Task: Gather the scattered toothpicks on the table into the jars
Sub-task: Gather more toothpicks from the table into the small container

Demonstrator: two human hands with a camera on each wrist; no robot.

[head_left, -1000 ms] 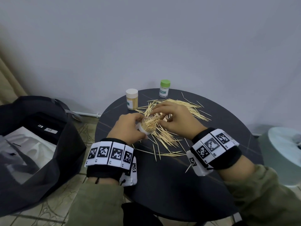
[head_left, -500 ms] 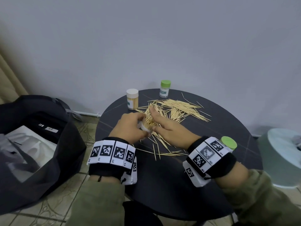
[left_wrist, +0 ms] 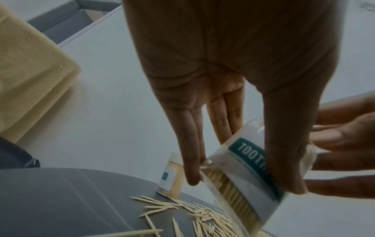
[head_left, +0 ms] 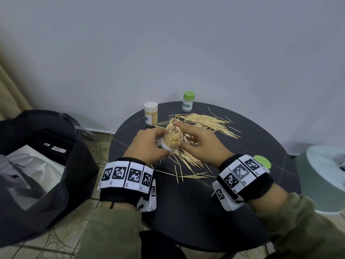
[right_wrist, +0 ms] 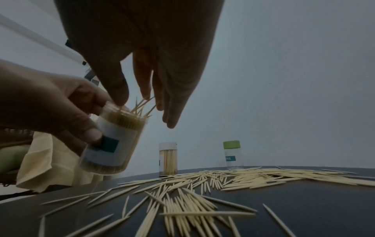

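My left hand (head_left: pixel 147 144) grips a clear labelled jar (head_left: pixel 168 145), tilted and open-topped, just above the round black table (head_left: pixel 186 212). The jar (right_wrist: pixel 113 144) is packed with toothpicks, and a few stick out of its mouth. My right hand (head_left: pixel 197 141) hovers at that mouth with its fingers (right_wrist: pixel 170 112) straight, brushing the protruding tips and holding nothing. Scattered toothpicks (head_left: pixel 203 121) lie in a broad pile behind the hands, with more (head_left: pixel 188 161) below them. In the left wrist view the thumb and fingers wrap the jar (left_wrist: pixel 253 168).
A white-lidded jar (head_left: pixel 150 114) full of toothpicks and a green-lidded jar (head_left: pixel 188 101) stand at the table's far edge. A loose green lid (head_left: pixel 262 161) lies by my right wrist. A black bag (head_left: pixel 46 165) sits left; a pale round stool (head_left: pixel 324 176) right.
My right hand went from curled over the jar mouth to straightened fingers with the index stretched out. The wrist shifted left, uncovering the green lid. My left hand still holds the jar.
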